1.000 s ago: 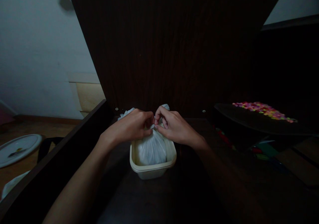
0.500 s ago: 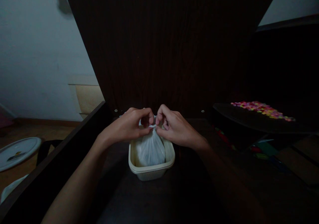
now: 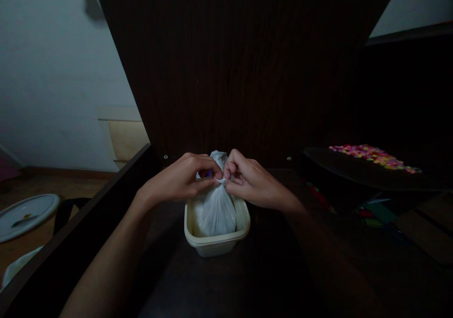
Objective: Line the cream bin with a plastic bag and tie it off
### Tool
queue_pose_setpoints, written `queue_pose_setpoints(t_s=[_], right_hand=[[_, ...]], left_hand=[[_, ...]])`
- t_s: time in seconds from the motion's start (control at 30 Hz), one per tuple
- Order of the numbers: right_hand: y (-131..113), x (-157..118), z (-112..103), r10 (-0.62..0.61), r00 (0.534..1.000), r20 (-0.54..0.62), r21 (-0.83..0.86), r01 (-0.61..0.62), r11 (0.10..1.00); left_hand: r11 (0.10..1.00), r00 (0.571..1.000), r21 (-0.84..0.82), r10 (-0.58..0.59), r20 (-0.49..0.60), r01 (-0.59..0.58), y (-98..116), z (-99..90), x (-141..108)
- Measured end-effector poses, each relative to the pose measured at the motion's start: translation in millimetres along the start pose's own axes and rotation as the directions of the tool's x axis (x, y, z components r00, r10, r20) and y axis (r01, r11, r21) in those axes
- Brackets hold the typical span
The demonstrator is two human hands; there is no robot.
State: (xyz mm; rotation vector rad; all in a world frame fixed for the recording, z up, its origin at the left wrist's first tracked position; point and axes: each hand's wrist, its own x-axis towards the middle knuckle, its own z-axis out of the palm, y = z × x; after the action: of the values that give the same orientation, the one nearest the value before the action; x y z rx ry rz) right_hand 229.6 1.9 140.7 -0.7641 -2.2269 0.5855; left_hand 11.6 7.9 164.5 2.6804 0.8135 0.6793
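A white plastic bag (image 3: pixel 218 212) sits bunched inside a cream rectangular tub (image 3: pixel 217 240) on the dark wooden surface. Its neck is gathered and knotted, with a loose end sticking up behind the knot. My left hand (image 3: pixel 187 175) pinches the bag at the left of the knot, thumb and fingertips together. From the other side, my right hand (image 3: pixel 249 179) pinches the knot with curled fingers. What the bag contains is hidden. A small purple-blue patch shows behind my left fingers, too little to name.
A tall dark wooden panel (image 3: pixel 240 72) rises behind the tub. To the right, a dark shelf (image 3: pixel 339 167) carries a strip of small colourful pieces (image 3: pixel 375 157). A dark raised edge (image 3: pixel 106 205) runs along the left, with a white round lid (image 3: pixel 28 216) on the floor beyond.
My fingertips have pressed in closer at the bag's neck, and the knot looks tighter. More of the bag's loose end now shows above my hands.
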Motion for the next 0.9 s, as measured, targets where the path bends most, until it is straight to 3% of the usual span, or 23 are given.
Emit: queue_pose_setpoints(t_s=[0.63,0.9], right_hand=[[13.4,0.7,-4.5,0.029,0.996,0.083,0.277,-0.051,0.96],[7.7,2.5,-0.1,0.092,0.995,-0.029,0.245,-0.082,0.966]], left_hand=[[0.999,0.998,-0.01,0.031,0.046,-0.031,0.5,-1.6,0.7],[0.998,1.0,-0.054,0.013,-0.014,-0.014,0.5,-0.5,1.8]])
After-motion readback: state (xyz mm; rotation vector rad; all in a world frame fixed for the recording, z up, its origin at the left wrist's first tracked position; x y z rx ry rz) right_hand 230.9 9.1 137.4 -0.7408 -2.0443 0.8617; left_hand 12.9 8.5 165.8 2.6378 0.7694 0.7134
